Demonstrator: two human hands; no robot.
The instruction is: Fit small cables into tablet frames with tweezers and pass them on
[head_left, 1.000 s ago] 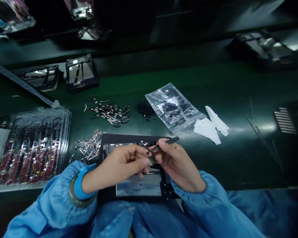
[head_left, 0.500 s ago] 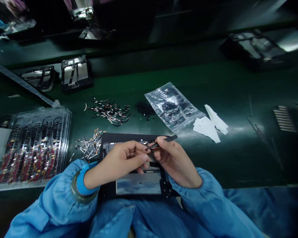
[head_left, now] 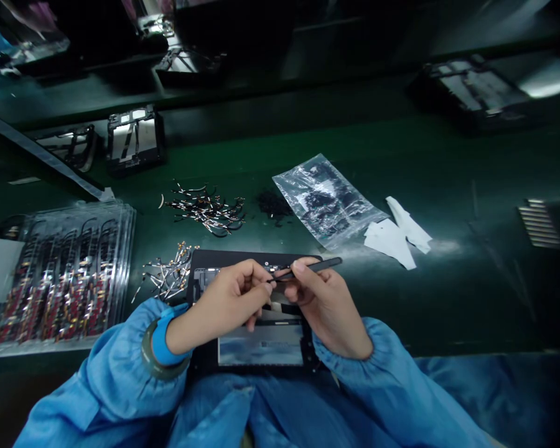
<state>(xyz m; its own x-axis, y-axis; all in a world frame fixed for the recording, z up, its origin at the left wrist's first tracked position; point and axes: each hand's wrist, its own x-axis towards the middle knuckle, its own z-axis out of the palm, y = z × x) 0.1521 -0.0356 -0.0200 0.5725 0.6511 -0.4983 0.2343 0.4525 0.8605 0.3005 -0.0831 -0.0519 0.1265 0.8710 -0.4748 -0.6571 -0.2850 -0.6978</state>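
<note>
My right hand grips black tweezers, their tip pointing left. At that tip, the thumb and index finger of my left hand are pinched together; whatever lies between them is too small to make out. Both hands are over an opened tablet-like device with a dark frame and a silvery panel, and they hide much of its upper half. Left of the device lies a heap of short silver-and-white cables. Beyond it is a pile of black cables with metallic ends.
Clear trays of cables stand at the left. A plastic bag of small black parts lies ahead, beside loose black bits and torn white paper. Stacked device frames sit at the back, more at the far right.
My left thumb and index finger have closed together at the tweezers' tip, where a tiny dark piece showed at the fingertip before. Both hands have shifted slightly.
</note>
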